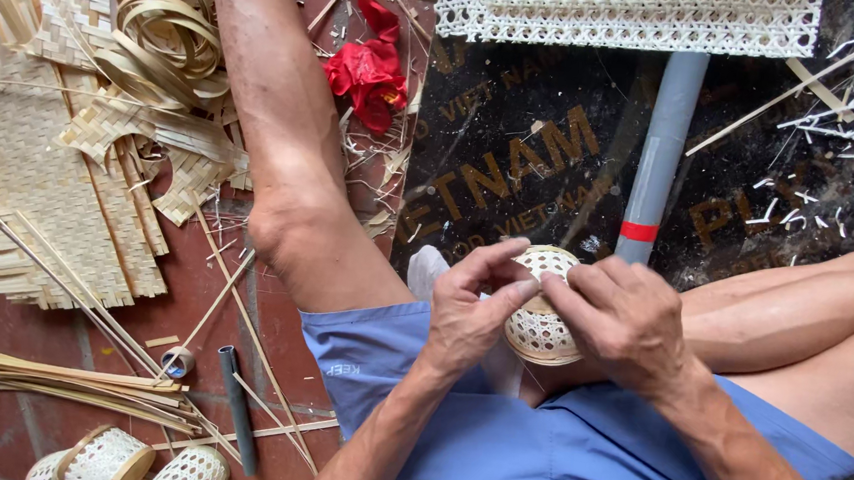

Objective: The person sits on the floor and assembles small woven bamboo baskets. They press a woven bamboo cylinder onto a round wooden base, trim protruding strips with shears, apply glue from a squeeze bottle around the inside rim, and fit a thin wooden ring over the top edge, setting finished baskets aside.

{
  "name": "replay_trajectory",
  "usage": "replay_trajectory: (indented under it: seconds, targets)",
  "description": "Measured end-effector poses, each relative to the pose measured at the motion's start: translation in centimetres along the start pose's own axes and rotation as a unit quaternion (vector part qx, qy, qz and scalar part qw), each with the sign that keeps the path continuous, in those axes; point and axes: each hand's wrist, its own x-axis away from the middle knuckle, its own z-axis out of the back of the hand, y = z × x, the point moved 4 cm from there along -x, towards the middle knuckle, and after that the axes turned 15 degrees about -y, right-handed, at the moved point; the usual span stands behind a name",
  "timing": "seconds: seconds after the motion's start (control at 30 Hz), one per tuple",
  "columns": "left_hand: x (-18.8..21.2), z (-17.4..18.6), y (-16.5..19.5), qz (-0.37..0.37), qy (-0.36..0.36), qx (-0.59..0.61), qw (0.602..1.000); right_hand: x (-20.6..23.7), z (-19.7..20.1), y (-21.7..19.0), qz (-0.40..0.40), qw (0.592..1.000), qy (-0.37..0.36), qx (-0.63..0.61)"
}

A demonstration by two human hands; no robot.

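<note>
A small round woven basket [541, 328] of pale cane with an open lattice sits between both hands above my lap. My left hand [472, 307] grips its left side, thumb and forefinger pinching at the rim. My right hand [625, 321] covers its right side, fingers curled over the rim. Both forefingers meet at the basket's top edge. My legs in blue shorts [495, 422] lie below.
Woven bamboo mats and coiled strips [88, 120] lie at the left on red tiles. A grey pipe with a red band [654, 155] runs down the middle. White lattice panel [628, 15] at top. Red cloth [368, 68]. Small finished baskets [127, 461] at bottom left, loose splints nearby.
</note>
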Motion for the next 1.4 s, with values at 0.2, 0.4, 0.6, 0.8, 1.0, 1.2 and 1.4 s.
replay_trajectory:
  seconds: [0.2,0.4,0.6,0.8,1.0,1.2,1.4]
  targets:
    - [4.4,2.3,1.5,0.058,0.018,0.096,0.993,-0.4,1.4,4.5,-0.18,0.983,0.018,-0.018]
    - [9.4,4.7,5.8,0.037,0.13,-0.126,0.983,1.3,1.8,5.8,-0.288,0.938,0.15,-0.122]
    - [2.8,0.0,1.8,0.025,0.124,0.087,0.988,-1.8,-2.1,0.7,-0.25,0.952,0.133,-0.118]
    - [-0.5,2.5,4.0,0.047,0.145,-0.181,0.972,-1.0,-2.9,-1.9,-0.307,0.883,0.06,-0.351]
    - [-4.8,5.2,8.9,0.005,0.038,-0.464,0.885,-3.8,1.4,2.1,-0.242,0.925,0.027,-0.291]
    - [-8.8,4.8,8.2,0.113,-0.092,-0.561,0.815,-11.1,-0.5,6.8,-0.211,0.908,-0.259,-0.251]
    - [-11.9,4.7,6.8,0.033,-0.175,-0.592,0.786,-13.5,-4.2,8.0,-0.159,0.879,-0.443,-0.077]
